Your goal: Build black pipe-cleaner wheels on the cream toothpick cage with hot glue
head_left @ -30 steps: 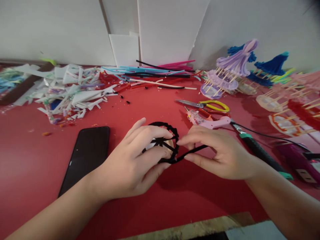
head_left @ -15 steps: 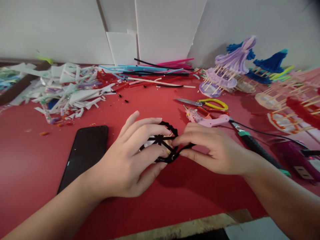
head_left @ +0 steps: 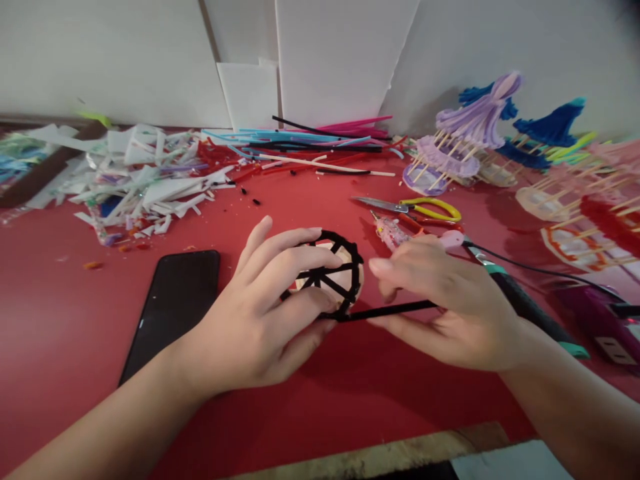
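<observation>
Clamping black wheel [head_left: 319,274] w/ L hand [head_left: 267,303], we'd best keep strip [head_left: 397,309] at right taut; R hand [head_left: 457,310], grip unclear.

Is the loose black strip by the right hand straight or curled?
Straight, as far as it shows: the black strip runs in a line from the black ring to the right hand.

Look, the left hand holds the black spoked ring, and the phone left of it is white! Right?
Nearly: the head view shows that phone is black. The left hand holds the black spoked ring, with the phone on its left.
</observation>
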`<state>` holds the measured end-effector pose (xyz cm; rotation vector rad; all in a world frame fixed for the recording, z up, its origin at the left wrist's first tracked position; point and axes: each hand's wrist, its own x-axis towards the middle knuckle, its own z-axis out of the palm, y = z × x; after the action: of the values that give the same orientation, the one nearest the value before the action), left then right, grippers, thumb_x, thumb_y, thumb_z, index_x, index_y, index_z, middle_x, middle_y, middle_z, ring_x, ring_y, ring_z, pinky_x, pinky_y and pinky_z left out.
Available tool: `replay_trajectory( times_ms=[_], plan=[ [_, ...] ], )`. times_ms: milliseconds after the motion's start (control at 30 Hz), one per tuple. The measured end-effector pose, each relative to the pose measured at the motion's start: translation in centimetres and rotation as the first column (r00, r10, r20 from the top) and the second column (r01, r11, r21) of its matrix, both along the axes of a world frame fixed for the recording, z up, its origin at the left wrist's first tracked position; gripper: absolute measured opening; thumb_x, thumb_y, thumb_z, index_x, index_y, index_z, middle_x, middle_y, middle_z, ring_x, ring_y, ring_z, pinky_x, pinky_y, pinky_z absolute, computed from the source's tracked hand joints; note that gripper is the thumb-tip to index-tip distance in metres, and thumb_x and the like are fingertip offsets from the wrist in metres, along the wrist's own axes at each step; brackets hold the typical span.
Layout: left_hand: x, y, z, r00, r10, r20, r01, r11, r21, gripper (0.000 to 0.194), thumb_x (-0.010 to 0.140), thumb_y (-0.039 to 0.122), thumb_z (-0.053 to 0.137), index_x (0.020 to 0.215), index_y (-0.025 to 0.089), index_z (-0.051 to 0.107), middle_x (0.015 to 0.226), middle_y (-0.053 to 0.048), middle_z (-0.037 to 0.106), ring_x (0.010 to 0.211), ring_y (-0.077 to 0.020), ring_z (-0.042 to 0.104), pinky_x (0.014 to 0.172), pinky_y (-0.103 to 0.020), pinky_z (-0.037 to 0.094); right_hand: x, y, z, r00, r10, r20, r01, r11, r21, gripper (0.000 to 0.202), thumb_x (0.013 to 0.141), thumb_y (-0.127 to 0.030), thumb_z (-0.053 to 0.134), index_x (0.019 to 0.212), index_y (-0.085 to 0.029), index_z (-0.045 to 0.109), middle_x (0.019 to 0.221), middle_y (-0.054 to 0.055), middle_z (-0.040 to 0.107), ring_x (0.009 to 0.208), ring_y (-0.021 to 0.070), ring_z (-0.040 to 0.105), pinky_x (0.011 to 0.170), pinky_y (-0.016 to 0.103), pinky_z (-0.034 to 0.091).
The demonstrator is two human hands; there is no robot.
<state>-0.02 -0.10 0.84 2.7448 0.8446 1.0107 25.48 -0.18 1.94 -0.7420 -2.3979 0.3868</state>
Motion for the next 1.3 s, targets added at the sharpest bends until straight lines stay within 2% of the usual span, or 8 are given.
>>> replay_trajectory(
  times_ms=[100,233,467,633,767,933,1167,1300],
  plan=[
    [-0.1,0.1,0.2,1.0,0.007,-0.011,-0.007,1.0,0.007,0.012,0.081,0.017,0.061,0.092,0.022,0.063,0.122,-0.008,0.06,0.131,-0.0286,0.047,0.117,-0.059,0.02,0.4,-0.3,0.2,0.989,-0.096,-0.113,0.106,0.99,0.088,0.043,0.081,-0.026,0.07,0.122,-0.028,0.061,0.096,0.004,0.061,0.084,0.0194,0.059,0.076,0.038,0.049],
    [-0.2,0.1,0.5,0.999,0.013,-0.032,-0.012,1.0,0.013,0.012,0.081,0.017,0.063,0.092,0.023,0.065,0.118,-0.007,0.062,0.128,-0.0286,0.049,0.116,-0.061,0.02,0.0,-0.2,0.2,0.889,-0.369,-0.272,0.426,0.884,0.191,0.027,0.08,-0.009,0.068,0.095,-0.03,0.071,0.095,0.0,0.069,0.084,0.0152,0.065,0.074,0.031,0.052],
    [-0.1,0.2,0.4,1.0,0.006,-0.029,-0.006,1.0,-0.018,0.014,0.081,0.016,0.063,0.093,0.023,0.064,0.12,-0.007,0.061,0.13,-0.0283,0.046,0.116,-0.06,0.018,0.0,0.1,-0.2,0.833,-0.527,-0.169,0.51,0.849,-0.137,0.008,0.087,-0.022,0.063,0.085,-0.027,0.069,0.084,-0.002,0.074,0.078,0.0164,0.07,0.069,0.031,0.055],
    [-0.2,0.2,0.4,0.999,-0.007,-0.04,0.007,1.0,-0.016,0.014,0.081,0.016,0.064,0.094,0.023,0.065,0.12,-0.008,0.061,0.131,-0.0293,0.046,0.116,-0.061,0.018,-0.1,-0.1,0.0,0.867,-0.454,-0.207,0.398,0.88,-0.26,0.008,0.089,-0.023,0.06,0.084,-0.026,0.065,0.083,0.001,0.071,0.076,0.018,0.067,0.065,0.033,0.054],
    [-0.2,0.1,0.5,0.999,0.002,-0.035,-0.002,1.0,-0.015,0.014,0.081,0.017,0.064,0.093,0.023,0.065,0.119,-0.008,0.062,0.13,-0.0294,0.047,0.116,-0.061,0.019,-0.2,0.0,0.1,0.859,-0.45,-0.244,0.345,0.862,-0.372,0.017,0.089,-0.021,0.061,0.103,-0.028,0.058,0.076,-0.001,0.067,0.066,0.014,0.063,0.056,0.027,0.05],
    [-0.2,0.1,0.5,0.999,-0.001,-0.04,0.0,1.0,-0.017,0.014,0.081,0.017,0.064,0.093,0.023,0.065,0.12,-0.008,0.062,0.129,-0.0294,0.047,0.116,-0.06,0.019,-0.1,0.4,-0.2,0.818,-0.462,-0.343,0.181,0.772,-0.609,0.03,0.09,-0.024,0.059,0.116,-0.031,0.048,0.074,-0.003,0.066,0.069,0.0135,0.063,0.063,0.027,0.051],
    [-0.3,0.1,0.5,0.999,0.002,-0.04,-0.003,1.0,-0.024,0.014,0.08,0.016,0.063,0.093,0.023,0.065,0.121,-0.008,0.061,0.13,-0.0289,0.047,0.116,-0.06,0.019,-0.4,1.2,-0.4,0.726,-0.513,-0.458,-0.077,0.601,-0.796,0.021,0.082,-0.037,0.07,0.097,-0.025,0.062,0.067,-0.002,0.064,0.059,0.0112,0.057,0.054,0.025,0.048],
    [-0.3,0.0,0.5,1.0,0.002,-0.028,-0.003,1.0,-0.029,0.016,0.079,0.015,0.064,0.093,0.023,0.065,0.121,-0.008,0.062,0.13,-0.0293,0.047,0.116,-0.06,0.019,-0.3,1.4,-0.6,0.694,-0.519,-0.498,-0.225,0.501,-0.836,0.017,0.076,-0.039,0.077,0.087,-0.027,0.071,0.068,-0.003,0.064,0.058,0.0078,0.056,0.051,0.021,0.046]
  ],
)
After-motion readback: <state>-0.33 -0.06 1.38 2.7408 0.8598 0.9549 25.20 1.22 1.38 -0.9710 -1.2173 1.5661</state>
